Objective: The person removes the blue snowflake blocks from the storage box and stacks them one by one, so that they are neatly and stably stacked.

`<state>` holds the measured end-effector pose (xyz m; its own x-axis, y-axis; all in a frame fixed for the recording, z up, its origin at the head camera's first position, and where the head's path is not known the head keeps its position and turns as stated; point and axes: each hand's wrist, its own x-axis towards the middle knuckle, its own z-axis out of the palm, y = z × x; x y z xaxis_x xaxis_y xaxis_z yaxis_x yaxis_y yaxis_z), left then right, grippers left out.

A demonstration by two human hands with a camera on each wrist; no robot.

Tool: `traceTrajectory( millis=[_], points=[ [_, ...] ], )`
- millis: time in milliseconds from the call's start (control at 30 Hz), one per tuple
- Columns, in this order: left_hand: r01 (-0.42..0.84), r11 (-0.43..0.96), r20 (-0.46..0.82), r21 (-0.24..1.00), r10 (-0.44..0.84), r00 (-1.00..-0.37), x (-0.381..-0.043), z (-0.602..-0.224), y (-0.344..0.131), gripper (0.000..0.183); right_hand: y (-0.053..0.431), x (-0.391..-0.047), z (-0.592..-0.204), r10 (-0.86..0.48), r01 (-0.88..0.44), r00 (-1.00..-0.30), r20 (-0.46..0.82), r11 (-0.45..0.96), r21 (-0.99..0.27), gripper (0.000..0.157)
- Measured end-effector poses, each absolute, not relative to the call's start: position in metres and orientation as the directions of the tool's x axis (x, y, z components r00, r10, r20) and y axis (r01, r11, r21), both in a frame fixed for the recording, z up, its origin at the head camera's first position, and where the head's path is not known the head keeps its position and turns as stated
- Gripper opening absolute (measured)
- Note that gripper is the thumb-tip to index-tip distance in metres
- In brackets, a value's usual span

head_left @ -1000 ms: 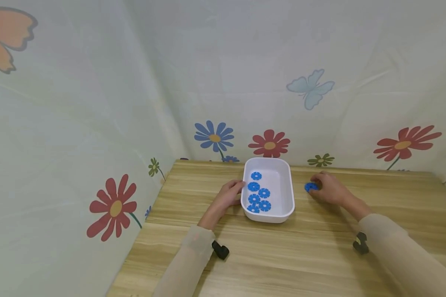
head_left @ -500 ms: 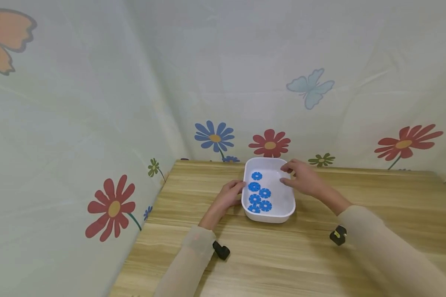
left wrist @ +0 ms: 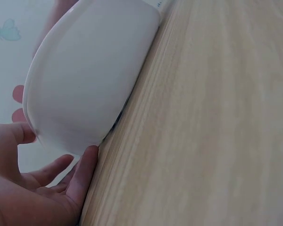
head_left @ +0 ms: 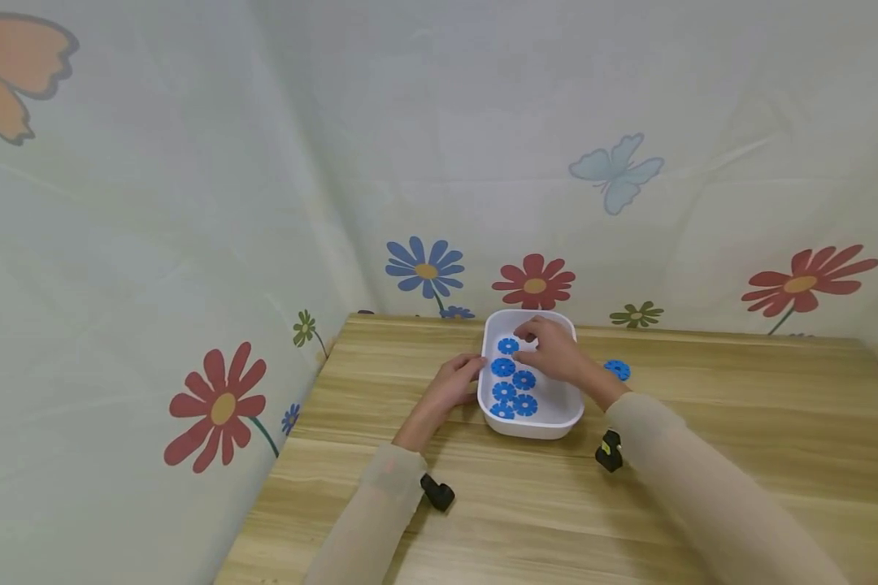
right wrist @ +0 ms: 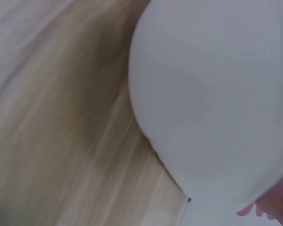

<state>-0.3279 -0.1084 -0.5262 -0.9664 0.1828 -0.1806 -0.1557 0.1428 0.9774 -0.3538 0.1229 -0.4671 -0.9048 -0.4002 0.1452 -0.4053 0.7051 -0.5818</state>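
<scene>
A white plastic container (head_left: pixel 559 404) stands on the table, with several blue snowflake-shaped building discs (head_left: pixel 524 380) lying along its left side. My left hand (head_left: pixel 454 384) holds the container by its left side; in the left wrist view its thumb (left wrist: pixel 24 133) is at the rim and its fingertips (left wrist: pixel 87 157) are low against the outer wall. Over the container's inside hovers my right hand (head_left: pixel 559 353), thumb and fingers apart with nothing between them, close to the farthest disc (head_left: pixel 508 346). Another blue disc (head_left: pixel 618 370) lies on the table right of the container, beyond the right forearm.
The wooden table (head_left: pixel 739 422) reaches back to a light curtain (head_left: pixel 483 146) printed with flowers and butterflies. More curtain hangs along the left. A black wrist mount (head_left: pixel 436 492) sits on the left cuff, another mount (head_left: pixel 610 452) on the right.
My right hand has left the blue disc on the right side of the table and moved leftward, over the container. The left hand has stayed at the container's side.
</scene>
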Motion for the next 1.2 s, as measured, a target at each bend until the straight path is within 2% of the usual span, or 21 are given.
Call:
traceTrajectory(
  millis=[400, 667, 1200],
  points=[
    [-0.146, 0.122, -0.169, 0.982, 0.214, -0.962, -0.327, -0.524, -0.109, 0.057, 0.104, -0.377, -0.483, -0.307, -0.298, -0.948, 0.090, 0.743, -0.600, 0.051],
    [-0.147, 0.103, -0.165, 0.984, 0.206, -0.964, -0.325, -0.524, -0.110, 0.059, 0.097, -0.381, -0.491, -0.365, -0.339, -0.929, 0.061, 0.773, -0.537, 0.053],
    [-0.155, 0.109, -0.174, 0.982, 0.196, -0.965, -0.326, -0.523, -0.109, 0.055, 0.098, -0.383, -0.496, -0.441, -0.440, -0.892, 0.099, 0.798, -0.412, 0.029]
  ],
)
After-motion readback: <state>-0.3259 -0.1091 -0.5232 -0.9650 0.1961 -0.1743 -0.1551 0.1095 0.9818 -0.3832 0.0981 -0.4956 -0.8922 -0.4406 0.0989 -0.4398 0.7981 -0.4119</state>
